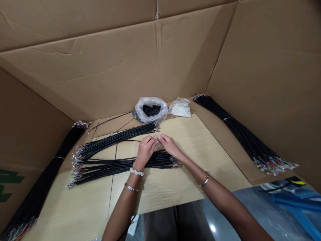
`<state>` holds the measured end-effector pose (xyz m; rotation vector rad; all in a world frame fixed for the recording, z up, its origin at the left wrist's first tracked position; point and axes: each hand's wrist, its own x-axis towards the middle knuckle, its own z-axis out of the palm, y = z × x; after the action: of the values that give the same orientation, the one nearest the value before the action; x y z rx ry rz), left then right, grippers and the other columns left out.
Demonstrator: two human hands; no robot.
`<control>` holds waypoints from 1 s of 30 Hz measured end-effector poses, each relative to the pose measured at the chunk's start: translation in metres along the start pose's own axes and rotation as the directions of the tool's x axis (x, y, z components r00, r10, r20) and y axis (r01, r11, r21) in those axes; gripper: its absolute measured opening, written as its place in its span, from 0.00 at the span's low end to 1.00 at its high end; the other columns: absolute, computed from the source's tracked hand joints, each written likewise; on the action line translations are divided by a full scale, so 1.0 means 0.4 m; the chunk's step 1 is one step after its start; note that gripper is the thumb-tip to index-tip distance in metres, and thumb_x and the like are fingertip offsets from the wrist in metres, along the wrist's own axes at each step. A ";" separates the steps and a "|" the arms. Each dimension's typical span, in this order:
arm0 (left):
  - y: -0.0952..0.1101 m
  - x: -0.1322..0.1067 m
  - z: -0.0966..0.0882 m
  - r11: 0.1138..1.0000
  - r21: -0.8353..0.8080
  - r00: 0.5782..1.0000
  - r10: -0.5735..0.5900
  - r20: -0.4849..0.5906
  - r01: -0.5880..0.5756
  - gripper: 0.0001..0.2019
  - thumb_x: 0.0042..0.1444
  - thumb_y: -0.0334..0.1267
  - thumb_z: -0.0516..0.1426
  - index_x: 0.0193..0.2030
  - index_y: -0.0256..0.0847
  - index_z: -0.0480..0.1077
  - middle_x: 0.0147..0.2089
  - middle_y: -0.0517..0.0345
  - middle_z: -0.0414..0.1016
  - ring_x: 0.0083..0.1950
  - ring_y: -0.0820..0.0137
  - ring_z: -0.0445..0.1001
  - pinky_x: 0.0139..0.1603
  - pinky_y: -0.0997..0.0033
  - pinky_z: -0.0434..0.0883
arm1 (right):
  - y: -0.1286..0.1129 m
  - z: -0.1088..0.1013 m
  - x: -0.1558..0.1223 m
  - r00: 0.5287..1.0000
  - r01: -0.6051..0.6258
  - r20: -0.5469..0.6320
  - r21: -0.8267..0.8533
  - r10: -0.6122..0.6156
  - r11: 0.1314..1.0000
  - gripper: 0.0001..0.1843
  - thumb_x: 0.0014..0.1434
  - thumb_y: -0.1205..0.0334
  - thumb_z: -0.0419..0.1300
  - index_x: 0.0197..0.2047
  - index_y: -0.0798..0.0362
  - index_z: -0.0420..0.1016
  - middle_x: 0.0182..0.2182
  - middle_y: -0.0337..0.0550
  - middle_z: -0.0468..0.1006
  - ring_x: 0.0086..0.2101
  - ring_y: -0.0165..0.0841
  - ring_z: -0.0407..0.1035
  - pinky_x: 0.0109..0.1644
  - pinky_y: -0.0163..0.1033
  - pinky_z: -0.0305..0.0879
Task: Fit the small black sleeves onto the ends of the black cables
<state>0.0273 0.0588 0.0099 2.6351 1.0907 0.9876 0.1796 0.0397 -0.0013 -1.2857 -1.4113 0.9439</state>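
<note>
My left hand [146,149] is closed on a single black cable [132,140], which runs out to the left from under its fingers. Fingertips of my right hand [168,144] pinch together right beside the left ones, at the cable's right end. Whatever lies between those right fingertips is too small and covered to make out. Just below my hands lies a loose bundle of black cables [105,167] with bare coloured wire ends. Another row of black cables [120,134] stretches behind my left hand.
At the back stand an open plastic bag [151,110] of small black parts and a clear bag [180,107] of white parts. Tied cable bundles lie along the left wall [56,164] and the right wall [230,124]. Cardboard walls [112,67] surround the wooden board [160,190].
</note>
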 end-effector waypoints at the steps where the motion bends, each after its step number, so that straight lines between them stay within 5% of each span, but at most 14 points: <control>1: 0.000 0.000 0.001 1.000 0.005 1.000 0.000 -0.010 0.000 0.16 0.63 0.43 0.48 0.38 0.36 0.73 0.35 0.54 0.68 0.39 0.80 0.63 0.42 0.78 0.61 | -0.001 0.000 -0.001 1.000 -0.002 0.001 -0.004 0.002 1.000 0.17 0.62 0.53 0.47 0.26 0.54 0.58 0.24 0.37 0.62 0.28 0.30 0.58 0.35 0.34 0.52; 6: 0.008 0.002 0.005 1.000 -0.009 1.000 -0.005 -0.014 0.005 0.16 0.62 0.42 0.49 0.38 0.35 0.73 0.35 0.55 0.69 0.39 0.81 0.65 0.42 0.80 0.62 | -0.003 -0.001 0.001 1.000 -0.018 -0.003 -0.056 0.018 0.998 0.16 0.62 0.56 0.47 0.25 0.54 0.58 0.23 0.37 0.62 0.28 0.30 0.58 0.35 0.34 0.52; 14: 0.021 0.005 0.012 0.923 -0.330 0.980 -0.194 0.042 0.197 0.15 0.59 0.45 0.53 0.38 0.35 0.74 0.38 0.55 0.71 0.39 0.82 0.68 0.42 0.82 0.66 | 0.000 -0.004 -0.001 1.000 0.014 -0.008 -0.068 -0.014 0.998 0.14 0.61 0.56 0.48 0.26 0.54 0.58 0.23 0.37 0.62 0.28 0.30 0.58 0.34 0.34 0.51; 24: 0.029 0.016 -0.016 0.883 -0.430 0.947 -0.281 -0.157 0.191 0.14 0.56 0.44 0.57 0.33 0.33 0.75 0.35 0.55 0.72 0.37 0.84 0.69 0.40 0.85 0.65 | -0.013 -0.043 0.008 0.993 0.076 0.068 0.212 -0.092 0.974 0.19 0.58 0.46 0.53 0.32 0.55 0.62 0.25 0.36 0.59 0.26 0.27 0.54 0.31 0.33 0.51; 30: 0.028 0.021 -0.026 0.853 -0.463 0.920 -0.353 -0.170 0.242 0.14 0.54 0.45 0.58 0.32 0.33 0.75 0.34 0.56 0.73 0.37 0.84 0.69 0.40 0.85 0.66 | -0.021 -0.045 -0.002 0.975 0.164 0.124 0.168 -0.186 0.972 0.16 0.60 0.50 0.55 0.36 0.56 0.66 0.29 0.39 0.65 0.31 0.29 0.59 0.37 0.34 0.56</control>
<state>0.0320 0.0550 0.0263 1.9541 1.1256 1.3327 0.1950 0.0367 0.0108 -0.9772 -1.4986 1.0176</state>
